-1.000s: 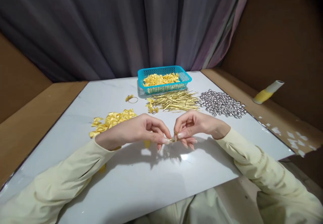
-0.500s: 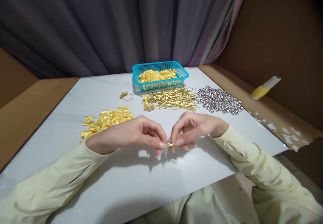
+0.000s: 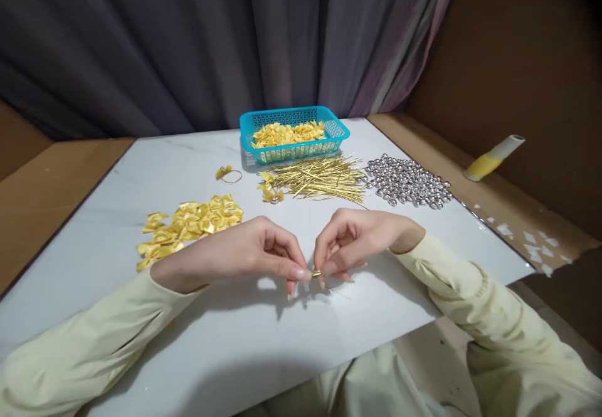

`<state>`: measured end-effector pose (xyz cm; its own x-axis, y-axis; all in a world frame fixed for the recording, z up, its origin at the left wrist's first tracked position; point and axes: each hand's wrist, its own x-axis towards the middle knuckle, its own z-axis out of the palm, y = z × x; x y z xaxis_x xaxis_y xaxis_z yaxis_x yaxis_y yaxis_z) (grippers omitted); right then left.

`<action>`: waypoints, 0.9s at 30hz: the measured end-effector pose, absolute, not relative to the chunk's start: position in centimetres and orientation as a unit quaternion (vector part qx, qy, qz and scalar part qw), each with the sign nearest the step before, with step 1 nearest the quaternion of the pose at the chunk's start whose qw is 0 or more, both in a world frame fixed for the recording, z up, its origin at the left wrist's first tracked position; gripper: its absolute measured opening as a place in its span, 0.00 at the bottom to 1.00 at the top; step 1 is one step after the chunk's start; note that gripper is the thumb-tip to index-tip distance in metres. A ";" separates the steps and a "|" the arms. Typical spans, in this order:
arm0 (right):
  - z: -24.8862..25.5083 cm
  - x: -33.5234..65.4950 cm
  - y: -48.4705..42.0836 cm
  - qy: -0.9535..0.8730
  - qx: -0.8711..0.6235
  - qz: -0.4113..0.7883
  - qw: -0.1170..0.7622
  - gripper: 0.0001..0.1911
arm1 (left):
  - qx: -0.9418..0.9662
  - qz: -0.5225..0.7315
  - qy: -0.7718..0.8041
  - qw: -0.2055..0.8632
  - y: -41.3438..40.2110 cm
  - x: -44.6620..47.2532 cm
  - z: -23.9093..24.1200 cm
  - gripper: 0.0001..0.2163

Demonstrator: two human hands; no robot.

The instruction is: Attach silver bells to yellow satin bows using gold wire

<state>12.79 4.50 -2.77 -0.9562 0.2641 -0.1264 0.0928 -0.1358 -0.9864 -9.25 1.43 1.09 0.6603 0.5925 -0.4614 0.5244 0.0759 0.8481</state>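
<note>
Gold wire piece [image 3: 316, 273] pinched between left hand [image 3: 249, 251], right hand [image 3: 350, 241] grips

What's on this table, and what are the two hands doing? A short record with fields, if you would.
Hands: left hand and right hand pinch one small gold piece between fingertips, over the table
Left of hands: pile of yellow bows
Far side: blue basket holding more bows
Before basket: gold strips, silver beads beside them
Off table, right: yellow-and-white tube
</note>
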 end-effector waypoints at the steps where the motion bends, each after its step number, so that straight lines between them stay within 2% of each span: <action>1: -2.8 12.8 4.5 -0.656 -0.137 0.740 0.056 0.07 | 0.679 0.031 0.414 0.606 1.4 -9.2 1.1 0.07; 15: -2.8 12.5 4.2 -0.666 -0.153 0.729 0.035 0.07 | 0.714 -0.007 0.413 0.566 1.2 -9.0 0.8 0.08; 27: -2.9 12.3 4.2 -0.671 -0.153 0.725 0.018 0.09 | 0.694 -0.010 0.404 0.596 1.0 -8.8 1.1 0.07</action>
